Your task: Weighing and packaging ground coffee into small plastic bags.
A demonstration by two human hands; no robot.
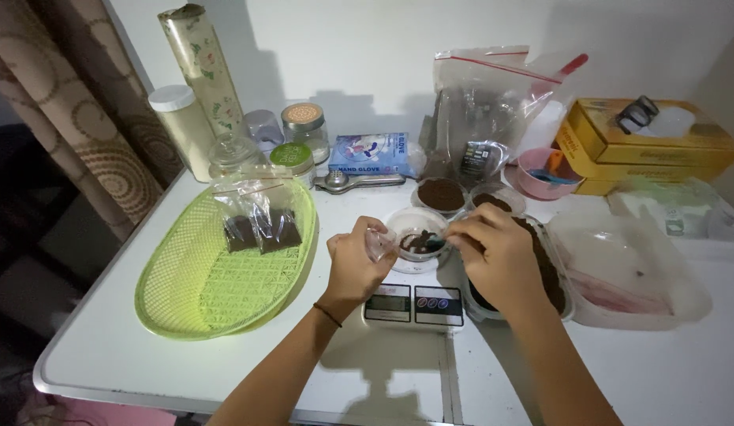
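My left hand [356, 256] holds a small clear plastic bag [379, 243] at the rim of a clear bowl [414, 220]. That bowl stands on a small digital kitchen scale [414, 304] and has dark brown powder in it. My right hand [497, 252] grips a small spoon [432, 243] whose tip is in the bowl's powder. Under my right hand lies a clear tub of the same brown powder [550, 276].
A green mesh basket [217, 284] at left holds two small filled bags [260, 230]. Jars, a white canister [181, 126] and a glove box [369, 154] line the back. A large zip bag [481, 110], pink cup [540, 175], yellow boxes [647, 146] and clear lid [631, 264] are at right.
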